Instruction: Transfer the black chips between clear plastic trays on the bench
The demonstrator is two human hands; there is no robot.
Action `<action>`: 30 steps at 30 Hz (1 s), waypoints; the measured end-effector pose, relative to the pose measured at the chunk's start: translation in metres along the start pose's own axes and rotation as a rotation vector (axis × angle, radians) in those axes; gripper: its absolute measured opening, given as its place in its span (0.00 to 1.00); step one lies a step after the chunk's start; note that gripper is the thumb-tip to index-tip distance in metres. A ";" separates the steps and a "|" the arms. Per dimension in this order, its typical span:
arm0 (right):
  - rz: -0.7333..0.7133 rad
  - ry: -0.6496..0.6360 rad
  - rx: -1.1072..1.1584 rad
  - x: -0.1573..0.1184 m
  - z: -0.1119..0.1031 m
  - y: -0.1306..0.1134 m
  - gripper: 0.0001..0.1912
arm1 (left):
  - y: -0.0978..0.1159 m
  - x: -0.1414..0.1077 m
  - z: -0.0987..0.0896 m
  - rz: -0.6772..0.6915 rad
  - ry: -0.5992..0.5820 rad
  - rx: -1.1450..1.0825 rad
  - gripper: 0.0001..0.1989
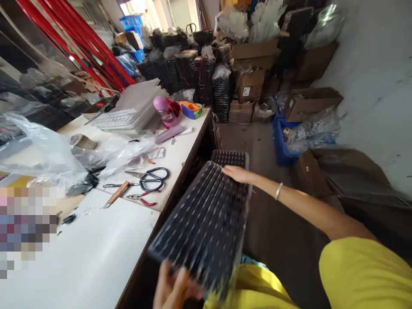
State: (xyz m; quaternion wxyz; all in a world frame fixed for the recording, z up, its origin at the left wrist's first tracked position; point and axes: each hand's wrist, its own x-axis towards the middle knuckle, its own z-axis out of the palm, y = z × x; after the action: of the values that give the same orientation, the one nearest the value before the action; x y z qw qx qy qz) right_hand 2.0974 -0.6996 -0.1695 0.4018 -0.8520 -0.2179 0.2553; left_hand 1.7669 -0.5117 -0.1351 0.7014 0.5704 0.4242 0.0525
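Note:
A black slotted tray (206,214) lies tilted beside the table edge, over the front of my body. My left hand (177,285) grips its near edge at the bottom of the view, blurred by motion. My right hand (237,174) rests on the tray's far end, with the fingers on its top surface. Another black tray (229,158) shows just beyond that end. On the white table to the left lie scissors (151,178), red-handled pliers (144,198) and a wooden-handled knife (117,194).
The white table (106,244) also holds plastic bags (48,150), a stack of clear trays (131,107) and a pink bottle (167,112). A blue crate (283,148) and cardboard boxes (312,103) stand at the right. Stacks of black trays (221,92) are further back.

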 end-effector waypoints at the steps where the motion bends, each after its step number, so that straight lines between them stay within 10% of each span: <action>1: 0.012 0.027 -0.081 0.017 -0.021 0.004 0.17 | -0.008 0.012 0.031 -0.064 -0.067 -0.079 0.30; 5: 0.070 0.112 -0.368 0.072 -0.076 0.014 0.18 | -0.029 0.063 0.134 -0.147 -0.220 -0.205 0.27; 9: 0.113 0.206 -0.549 0.094 -0.078 0.030 0.20 | -0.039 0.095 0.177 -0.164 -0.198 -0.146 0.22; 20: 0.138 0.220 -0.588 0.102 -0.086 0.078 0.19 | -0.032 0.110 0.170 -0.282 -0.275 0.027 0.22; 30: 0.187 0.155 -0.656 0.095 -0.078 0.063 0.19 | -0.042 0.109 0.174 -0.190 -0.252 0.070 0.29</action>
State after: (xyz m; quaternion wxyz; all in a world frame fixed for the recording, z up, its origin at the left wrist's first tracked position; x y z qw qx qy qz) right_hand 2.2292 -0.7262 -0.2017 0.0969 -0.9689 -0.1783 0.1417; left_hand 1.9326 -0.5964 -0.2310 0.7306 0.5538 0.3864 -0.1010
